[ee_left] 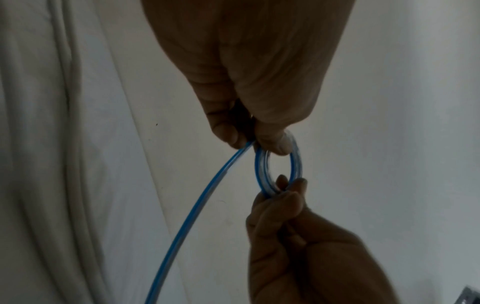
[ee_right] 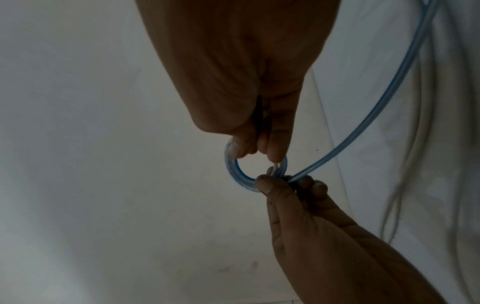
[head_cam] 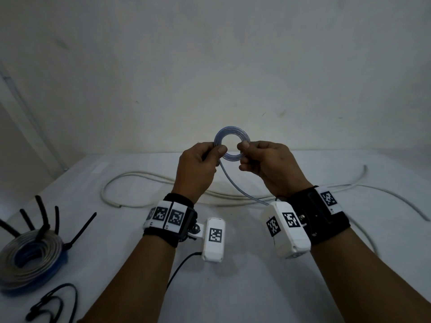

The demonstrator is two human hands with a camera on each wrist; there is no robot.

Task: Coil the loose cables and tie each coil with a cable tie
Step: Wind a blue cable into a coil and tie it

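Head view: we pinch a small clear-blue coil (head_cam: 232, 145) between left hand (head_cam: 198, 169) and right hand (head_cam: 270, 166) (tail unwound); tied coil (head_cam: 30, 257) lower left, white cable (head_cam: 140, 180) loose.

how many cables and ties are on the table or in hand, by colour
clear-blue cable coils: 2, small coil held by left hand and right hand, tied coil
white cables: at least 1
black ties: about 5
black cord: 1
total: about 9
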